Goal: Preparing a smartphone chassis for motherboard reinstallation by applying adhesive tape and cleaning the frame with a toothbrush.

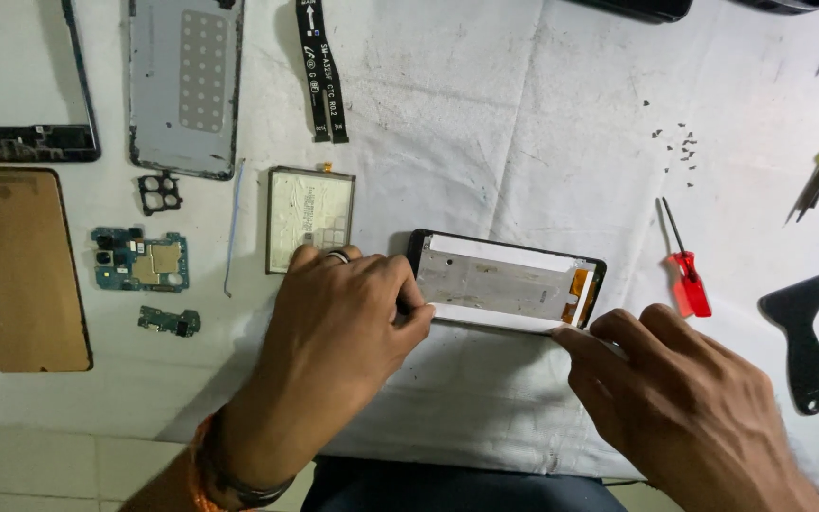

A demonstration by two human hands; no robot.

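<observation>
- We judge the teardown well advanced: back cover point(185, 85), mid frame point(26, 81), battery point(310, 218), main board point(139, 259), small board point(169, 321) and flex cables point(321, 71) lie spread at 10 to 12 o'clock.
- The screen assembly point(504, 282) sits at centre, inner side up, its orange flex apparently not yet removed.
- Our left hand point(338, 318) pinches its near-left corner; our right hand point(684, 408) presses fingertips on the near-right edge.
- No containers show; loose screws point(680, 147) lie bare on the cloth point(485, 123) at 2 o'clock, beside a red screwdriver point(686, 275).
</observation>
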